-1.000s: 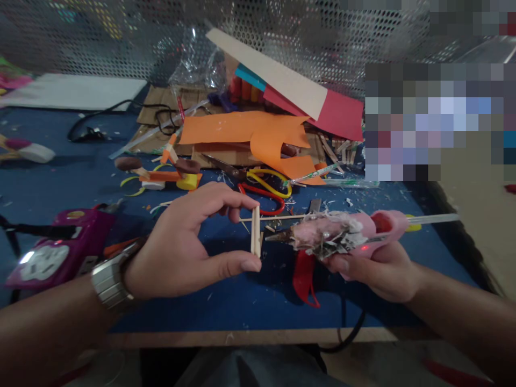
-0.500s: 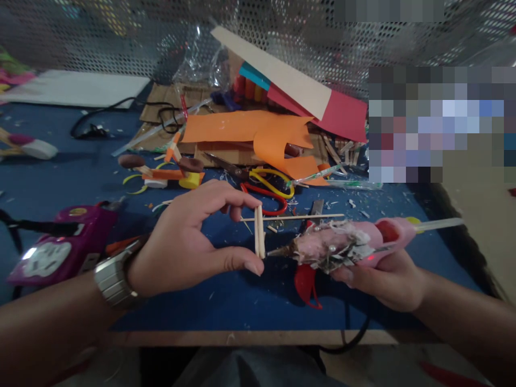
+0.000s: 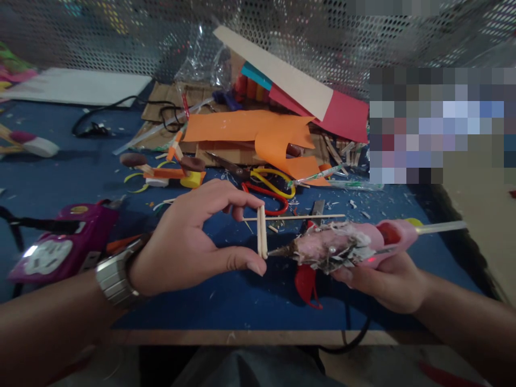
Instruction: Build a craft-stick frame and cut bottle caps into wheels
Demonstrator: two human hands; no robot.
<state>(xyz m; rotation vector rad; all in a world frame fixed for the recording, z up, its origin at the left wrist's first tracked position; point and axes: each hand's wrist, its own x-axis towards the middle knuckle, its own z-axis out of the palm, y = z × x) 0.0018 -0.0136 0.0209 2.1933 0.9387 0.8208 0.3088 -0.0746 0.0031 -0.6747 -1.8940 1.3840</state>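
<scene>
Blue desk [image 3: 181, 312] under L hand [image 3: 181, 242] & R hand [image 3: 389, 282]. Orange paper [image 3: 226, 127] lies beyond, roughly btwn them. R hand is wrapped round pink glue gun [image 3: 342, 247], pointing toward L. Nearer L hand pinches short wooden sticks [image 3: 262, 234] end to end, thumb to fingertip; long axis up-down in view, crosswise to gun's nozzle [image 3: 279, 251], which is at thumb end, contact unclear.

The head camera looks forward and down, near the table [image 3: 242, 309].
</scene>
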